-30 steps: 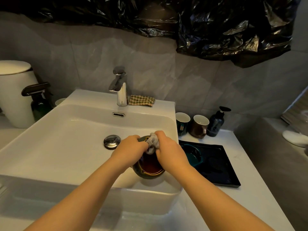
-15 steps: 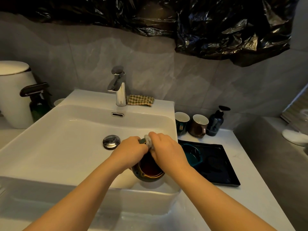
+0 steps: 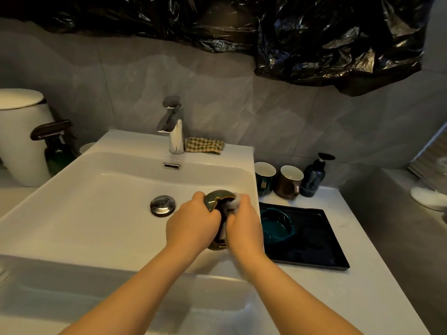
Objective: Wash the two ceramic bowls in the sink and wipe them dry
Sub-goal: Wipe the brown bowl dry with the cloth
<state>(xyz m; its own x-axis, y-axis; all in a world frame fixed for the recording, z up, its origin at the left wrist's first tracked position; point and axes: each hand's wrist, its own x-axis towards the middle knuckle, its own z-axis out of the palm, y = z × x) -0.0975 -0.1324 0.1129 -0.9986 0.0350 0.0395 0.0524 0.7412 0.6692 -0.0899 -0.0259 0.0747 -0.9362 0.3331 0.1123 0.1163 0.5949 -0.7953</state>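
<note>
Over the right side of the white sink [image 3: 96,213], my left hand [image 3: 191,226] grips a green-brown ceramic bowl [image 3: 215,198] tipped on its edge, its dark inside facing right. My right hand [image 3: 244,228] holds a grey-white cloth [image 3: 233,204] pressed into the bowl's inside. Most of the bowl is hidden between my hands. A second bowl, teal [image 3: 275,226], lies on the black tray [image 3: 321,255] right of the sink.
The chrome tap [image 3: 173,126] stands at the back of the sink with a checked cloth [image 3: 204,145] beside it. The drain plug [image 3: 162,204] is left of my hands. Two mugs [image 3: 278,181] and a pump bottle [image 3: 315,176] stand behind the tray. A white bin [image 3: 21,136] is far left.
My left hand has tipped the bowl more upright on its edge. My right hand and the cloth moved from the bowl's far rim down into its inside.
</note>
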